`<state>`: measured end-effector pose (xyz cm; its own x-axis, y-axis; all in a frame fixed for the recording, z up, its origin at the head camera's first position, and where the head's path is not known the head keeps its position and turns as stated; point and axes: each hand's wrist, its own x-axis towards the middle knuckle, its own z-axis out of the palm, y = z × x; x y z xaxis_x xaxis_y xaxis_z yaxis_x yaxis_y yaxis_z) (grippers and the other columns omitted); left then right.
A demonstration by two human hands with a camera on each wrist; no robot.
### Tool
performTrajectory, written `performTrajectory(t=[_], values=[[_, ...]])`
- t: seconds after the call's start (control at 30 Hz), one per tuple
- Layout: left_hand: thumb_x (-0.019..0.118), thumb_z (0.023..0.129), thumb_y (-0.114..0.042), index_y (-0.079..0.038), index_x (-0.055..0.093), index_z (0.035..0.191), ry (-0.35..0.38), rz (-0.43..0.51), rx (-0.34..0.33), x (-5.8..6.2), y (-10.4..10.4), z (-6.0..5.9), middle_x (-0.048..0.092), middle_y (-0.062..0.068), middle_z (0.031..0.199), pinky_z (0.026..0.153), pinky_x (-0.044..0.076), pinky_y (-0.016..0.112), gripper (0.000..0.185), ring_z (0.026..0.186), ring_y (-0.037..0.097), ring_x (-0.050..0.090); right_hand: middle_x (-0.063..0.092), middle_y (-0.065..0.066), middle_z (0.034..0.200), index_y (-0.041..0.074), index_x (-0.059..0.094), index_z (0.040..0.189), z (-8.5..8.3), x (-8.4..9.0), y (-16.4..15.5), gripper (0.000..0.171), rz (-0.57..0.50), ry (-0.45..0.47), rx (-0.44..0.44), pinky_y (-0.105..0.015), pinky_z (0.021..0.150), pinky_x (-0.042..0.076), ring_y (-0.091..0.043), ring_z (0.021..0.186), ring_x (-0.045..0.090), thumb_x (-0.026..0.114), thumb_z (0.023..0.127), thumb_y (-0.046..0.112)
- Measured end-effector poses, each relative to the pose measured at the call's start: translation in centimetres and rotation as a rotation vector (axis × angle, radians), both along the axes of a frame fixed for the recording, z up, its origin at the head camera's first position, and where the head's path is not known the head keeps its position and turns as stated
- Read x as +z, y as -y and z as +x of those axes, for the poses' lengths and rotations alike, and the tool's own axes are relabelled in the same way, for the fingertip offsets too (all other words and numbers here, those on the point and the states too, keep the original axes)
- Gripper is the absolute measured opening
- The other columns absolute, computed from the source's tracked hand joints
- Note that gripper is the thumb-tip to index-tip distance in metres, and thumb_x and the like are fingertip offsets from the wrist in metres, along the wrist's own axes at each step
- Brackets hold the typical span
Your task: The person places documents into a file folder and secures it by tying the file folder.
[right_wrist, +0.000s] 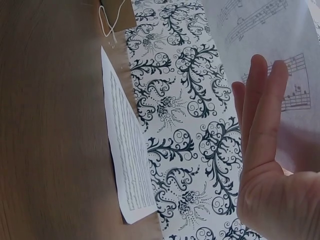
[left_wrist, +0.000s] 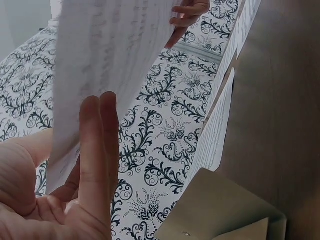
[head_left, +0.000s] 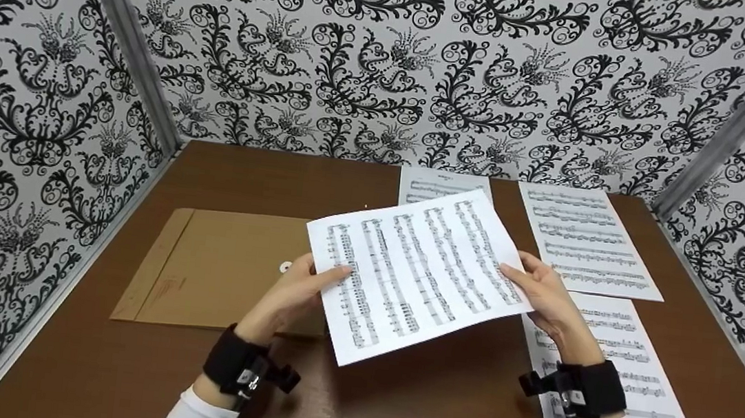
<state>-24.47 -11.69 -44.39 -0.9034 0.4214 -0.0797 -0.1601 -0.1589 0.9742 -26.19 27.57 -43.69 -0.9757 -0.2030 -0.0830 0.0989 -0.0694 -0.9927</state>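
Note:
A white page of sheet music, turned sideways and tilted, is held up over the table between both hands. My left hand pinches its left edge, thumb on the printed face and fingers behind. At the right edge my right hand grips it the same way. The left wrist view shows straight fingers against the back of the sheet music. In the right wrist view, the right fingers lie along its back, where printed staves show.
A brown envelope with a white button lies left on the brown table. Other music pages lie at the back, the back right and the front right. Patterned walls enclose the table.

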Motion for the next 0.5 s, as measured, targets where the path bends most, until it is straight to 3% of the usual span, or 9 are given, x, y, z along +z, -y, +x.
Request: performTrajectory(t=[0.27, 0.5], values=[[0.058, 0.104, -0.017, 0.003, 0.055, 0.137, -0.065, -0.104, 0.072, 0.0, 0.5, -0.4, 0.077, 0.004, 0.105, 0.076, 0.062, 0.028, 0.039, 0.087, 0.017, 0.078, 0.077, 0.002, 0.098, 0.0, 0.039, 0.142, 0.3, 0.2, -0.1, 0.043, 0.027, -0.001, 0.11, -0.027, 0.067, 0.063, -0.013, 0.08, 0.077, 0.057, 0.104, 0.012], [0.056, 0.105, -0.014, 0.006, 0.053, 0.139, -0.086, -0.085, 0.074, -0.2, 1.1, -0.7, 0.077, 0.003, 0.101, 0.074, 0.063, 0.028, 0.04, 0.085, 0.017, 0.078, 0.078, 0.002, 0.102, 0.012, 0.047, 0.135, 0.4, 0.3, -0.2, 0.032, 0.03, 0.016, 0.183, -0.031, 0.072, 0.064, -0.014, 0.085, 0.078, 0.056, 0.104, 0.011]])
